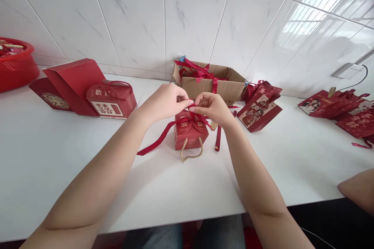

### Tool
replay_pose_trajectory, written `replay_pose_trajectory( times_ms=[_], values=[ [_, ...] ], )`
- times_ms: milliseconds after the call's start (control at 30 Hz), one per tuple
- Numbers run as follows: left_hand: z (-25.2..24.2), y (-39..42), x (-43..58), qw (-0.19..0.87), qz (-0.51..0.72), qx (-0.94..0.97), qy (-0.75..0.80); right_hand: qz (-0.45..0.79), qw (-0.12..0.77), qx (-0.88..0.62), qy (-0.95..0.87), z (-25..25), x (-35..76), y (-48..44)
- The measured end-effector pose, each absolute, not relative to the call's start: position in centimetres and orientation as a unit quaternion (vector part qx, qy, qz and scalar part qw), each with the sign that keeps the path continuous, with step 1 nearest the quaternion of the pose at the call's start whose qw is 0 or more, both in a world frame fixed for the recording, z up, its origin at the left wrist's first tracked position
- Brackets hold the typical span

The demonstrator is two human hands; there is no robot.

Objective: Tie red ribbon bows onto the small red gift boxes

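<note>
A small red gift box [191,134] with gold lettering and a twisted gold rope handle [191,156] stands on the white table. Red ribbon [157,142] crosses its top, and one long tail trails left onto the tabletop. Above the lid, my left hand [172,101] pinches the ribbon between thumb and forefinger. My right hand [212,108] pinches the same ribbon just beside it, fingertips nearly meeting. Part of the knot is hidden behind the fingers. Right of the box lies a dark red strip [218,140], near a small gold tag [214,126].
A cardboard box [210,85] of red ribbons sits behind, against the tiled wall. Red gift boxes [112,99] stand left, beyond them a red basket [17,66]. Red gift bags [260,107] stand right. Another person's arm [358,190] rests at the right edge.
</note>
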State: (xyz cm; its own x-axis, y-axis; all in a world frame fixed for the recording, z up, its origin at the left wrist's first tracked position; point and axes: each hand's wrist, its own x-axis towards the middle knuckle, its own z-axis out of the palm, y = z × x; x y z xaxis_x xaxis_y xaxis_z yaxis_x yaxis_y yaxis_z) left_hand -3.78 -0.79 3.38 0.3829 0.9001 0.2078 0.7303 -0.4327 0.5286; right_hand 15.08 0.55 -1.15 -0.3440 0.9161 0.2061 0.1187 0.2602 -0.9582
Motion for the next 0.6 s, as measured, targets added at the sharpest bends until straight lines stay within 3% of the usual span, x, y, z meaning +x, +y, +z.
replay_pose_trajectory(
  times_ms=[333, 600],
  values=[
    [3.1, -0.5, -4.0, 0.172, 0.249, 0.821, 0.483, 0.477, 0.413, -0.393, -0.669, -2.5, 15.5, -0.4],
    [3.0, -0.5, -3.8, 0.187, 0.234, 0.824, 0.48, 0.485, 0.567, -0.376, -0.55, -6.2, 14.1, -2.9]
  ],
)
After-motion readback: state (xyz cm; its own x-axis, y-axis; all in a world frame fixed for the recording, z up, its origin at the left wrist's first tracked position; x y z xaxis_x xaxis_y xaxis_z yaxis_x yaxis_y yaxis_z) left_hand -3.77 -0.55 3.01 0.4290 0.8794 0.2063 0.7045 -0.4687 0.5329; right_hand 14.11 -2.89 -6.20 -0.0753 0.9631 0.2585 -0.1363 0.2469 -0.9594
